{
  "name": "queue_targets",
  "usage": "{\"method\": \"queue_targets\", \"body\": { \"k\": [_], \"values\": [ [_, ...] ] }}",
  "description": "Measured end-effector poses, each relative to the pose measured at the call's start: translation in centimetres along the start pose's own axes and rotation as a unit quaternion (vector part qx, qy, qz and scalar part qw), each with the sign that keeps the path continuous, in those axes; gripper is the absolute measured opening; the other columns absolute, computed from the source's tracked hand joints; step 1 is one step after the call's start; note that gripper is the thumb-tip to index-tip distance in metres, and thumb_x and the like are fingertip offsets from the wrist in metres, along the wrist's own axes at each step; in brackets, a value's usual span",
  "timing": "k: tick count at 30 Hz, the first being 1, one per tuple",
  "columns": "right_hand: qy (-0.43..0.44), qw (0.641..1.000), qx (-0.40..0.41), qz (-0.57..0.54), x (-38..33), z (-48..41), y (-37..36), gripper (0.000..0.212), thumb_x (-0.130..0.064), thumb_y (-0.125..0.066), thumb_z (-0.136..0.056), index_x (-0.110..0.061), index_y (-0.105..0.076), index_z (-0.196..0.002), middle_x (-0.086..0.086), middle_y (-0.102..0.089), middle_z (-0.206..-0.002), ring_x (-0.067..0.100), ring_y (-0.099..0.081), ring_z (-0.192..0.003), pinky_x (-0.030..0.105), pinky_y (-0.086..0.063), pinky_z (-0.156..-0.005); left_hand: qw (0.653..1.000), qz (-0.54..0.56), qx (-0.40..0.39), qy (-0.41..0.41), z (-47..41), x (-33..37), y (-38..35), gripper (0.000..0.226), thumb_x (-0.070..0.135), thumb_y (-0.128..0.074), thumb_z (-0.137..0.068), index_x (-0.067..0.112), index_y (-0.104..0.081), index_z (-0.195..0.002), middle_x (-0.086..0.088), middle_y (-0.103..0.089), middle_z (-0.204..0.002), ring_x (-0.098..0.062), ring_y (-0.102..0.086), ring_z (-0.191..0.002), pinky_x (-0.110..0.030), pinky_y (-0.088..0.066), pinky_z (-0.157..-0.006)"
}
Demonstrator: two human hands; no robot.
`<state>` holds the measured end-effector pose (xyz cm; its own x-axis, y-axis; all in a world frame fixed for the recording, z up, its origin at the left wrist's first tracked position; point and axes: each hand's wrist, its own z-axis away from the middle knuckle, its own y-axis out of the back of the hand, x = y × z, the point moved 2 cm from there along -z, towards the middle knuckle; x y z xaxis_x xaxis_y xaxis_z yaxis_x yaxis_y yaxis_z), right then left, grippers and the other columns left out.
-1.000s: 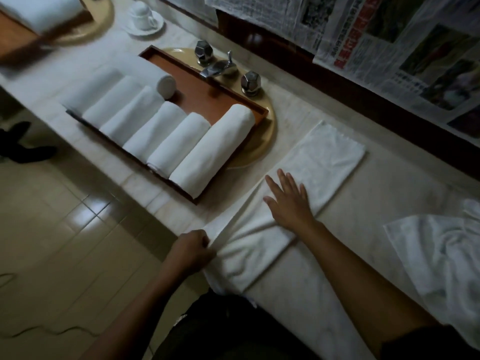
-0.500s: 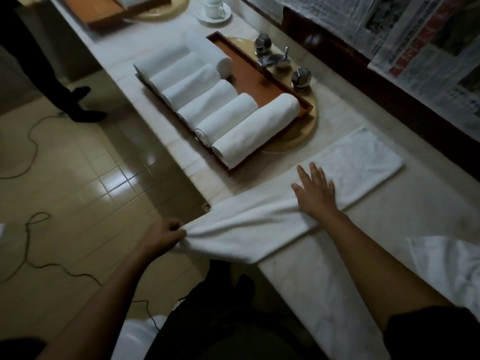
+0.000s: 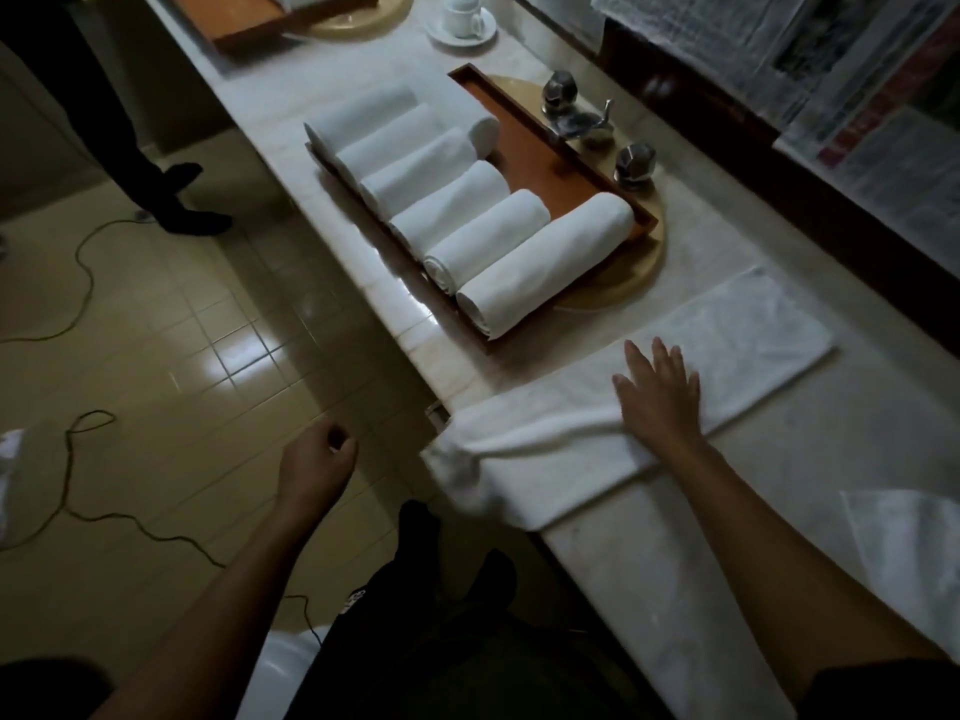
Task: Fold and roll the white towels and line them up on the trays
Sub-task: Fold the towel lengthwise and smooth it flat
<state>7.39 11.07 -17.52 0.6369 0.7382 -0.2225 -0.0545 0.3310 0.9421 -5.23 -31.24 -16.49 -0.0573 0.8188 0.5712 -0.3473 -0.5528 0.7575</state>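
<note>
A long folded white towel point(image 3: 727, 350) lies flat across the marble counter, its near end point(image 3: 467, 470) drooping over the counter's edge. My right hand point(image 3: 657, 394) presses flat on its middle, fingers spread. My left hand point(image 3: 317, 459) hangs over the floor, left of the towel's end, fingers loosely curled and holding nothing. Several rolled white towels point(image 3: 540, 267) lie side by side on a brown wooden tray point(image 3: 561, 184) further along the counter.
A tap with two knobs point(image 3: 587, 124) stands behind the tray. A cup on a saucer point(image 3: 462, 20) and a second tray point(image 3: 244, 23) sit at the far end. A loose white towel point(image 3: 914, 553) lies at right. A person's legs point(image 3: 156, 189) and cables are on the floor.
My left hand has let go of the towel's near end and drawn away to the left. The freed end has dropped over the counter edge. My right hand stays pressed on the towel.
</note>
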Motion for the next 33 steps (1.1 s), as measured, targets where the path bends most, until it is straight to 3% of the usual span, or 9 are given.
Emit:
{"method": "queue_targets", "body": {
  "k": [5,9,12,15,19,26,28,30,33],
  "values": [
    [-0.086,0.97,0.175,-0.145,-1.7,7.1,-0.7,0.052,-0.028,-0.064,-0.095,-0.016,-0.053,-0.145,0.019,-0.048,-0.149,0.042,-0.043,-0.136,0.055,-0.039,-0.108,0.989,0.01,-0.063,-0.133,-1.3,7.6,-2.7,0.006,0.019,-0.064,-0.097,0.024,-0.062,-0.096,0.013,-0.06,-0.084,-0.004,-0.058,-0.077,-0.024,-0.045,-0.06],
    [-0.269,0.936,0.133,-0.183,-2.8,13.1,-2.6,0.056,-0.032,-0.071,-0.091,-0.013,-0.051,-0.14,0.02,-0.051,-0.135,0.042,-0.05,-0.121,0.05,-0.044,-0.098,0.959,-0.05,-0.146,-0.24,-1.7,12.7,-6.3,0.013,0.033,-0.062,-0.098,0.027,-0.064,-0.109,0.009,-0.063,-0.098,-0.01,-0.06,-0.087,-0.035,-0.056,-0.076],
    [-0.314,0.924,0.1,-0.195,-3.8,15.2,-4.3,0.047,-0.047,-0.07,-0.089,-0.013,-0.057,-0.118,0.016,-0.061,-0.118,0.039,-0.058,-0.109,0.047,-0.05,-0.091,0.933,-0.112,-0.165,-0.299,-1.9,14.8,-8.2,0.018,0.035,-0.06,-0.096,0.021,-0.062,-0.107,0.003,-0.059,-0.104,-0.017,-0.056,-0.093,-0.038,-0.054,-0.081],
    [-0.359,0.912,0.039,-0.193,-4.7,15.1,-4.8,0.046,-0.06,-0.062,-0.09,-0.015,-0.059,-0.1,0.01,-0.069,-0.106,0.034,-0.065,-0.102,0.039,-0.052,-0.084,0.932,-0.114,-0.202,-0.28,-2.7,15.6,-8.8,0.018,0.031,-0.064,-0.092,0.017,-0.059,-0.103,-0.002,-0.06,-0.101,-0.021,-0.058,-0.089,-0.038,-0.051,-0.077],
    [-0.376,0.906,-0.011,-0.196,-5.3,14.3,-4.2,0.042,-0.055,-0.056,-0.098,-0.013,-0.065,-0.097,0.01,-0.071,-0.103,0.032,-0.066,-0.098,0.033,-0.042,-0.073,0.93,-0.117,-0.237,-0.255,-3.9,15.8,-8.5,0.018,0.03,-0.073,-0.087,0.019,-0.061,-0.095,0.0,-0.063,-0.095,-0.02,-0.059,-0.084,-0.033,-0.045,-0.067],
    [-0.424,0.824,0.108,-0.36,-5.8,15.7,-3.3,0.022,-0.034,-0.065,-0.097,-0.013,-0.06,-0.101,0.007,-0.066,-0.101,0.031,-0.063,-0.103,0.03,-0.04,-0.078,0.907,-0.104,-0.246,-0.325,-3.9,16.6,-8.4,0.009,0.019,-0.069,-0.09,0.012,-0.066,-0.084,0.001,-0.063,-0.082,-0.02,-0.062,-0.079,-0.03,-0.046,-0.065],
    [-0.436,0.794,0.14,-0.399,-5.4,16.0,-3.3,0.026,-0.029,-0.073,-0.092,-0.013,-0.062,-0.11,0.006,-0.069,-0.111,0.029,-0.064,-0.107,0.029,-0.045,-0.084,0.916,-0.061,-0.276,-0.284,-3.7,16.5,-8.2,0.009,0.017,-0.071,-0.089,0.012,-0.065,-0.086,0.003,-0.063,-0.08,-0.016,-0.06,-0.076,-0.029,-0.048,-0.064],
    [-0.44,0.774,0.154,-0.429,-5.1,16.4,-3.4,0.035,-0.029,-0.079,-0.085,-0.017,-0.062,-0.114,0.001,-0.071,-0.113,0.025,-0.067,-0.105,0.04,-0.055,-0.091,0.919,-0.042,-0.317,-0.231,-3.6,16.1,-8.2,0.013,0.019,-0.075,-0.087,0.012,-0.064,-0.088,0.001,-0.065,-0.082,-0.016,-0.062,-0.077,-0.031,-0.051,-0.066],
    [-0.439,0.76,0.188,-0.441,-4.8,17.1,-2.8,0.041,-0.033,-0.083,-0.078,-0.024,-0.063,-0.113,-0.008,-0.068,-0.103,0.022,-0.069,-0.099,0.049,-0.059,-0.086,0.909,0.057,-0.392,-0.127,-3.8,16.3,-8.3,0.031,0.026,-0.087,-0.07,0.011,-0.065,-0.086,-0.011,-0.073,-0.085,-0.026,-0.069,-0.078,-0.04,-0.056,-0.07]
  ]
}}
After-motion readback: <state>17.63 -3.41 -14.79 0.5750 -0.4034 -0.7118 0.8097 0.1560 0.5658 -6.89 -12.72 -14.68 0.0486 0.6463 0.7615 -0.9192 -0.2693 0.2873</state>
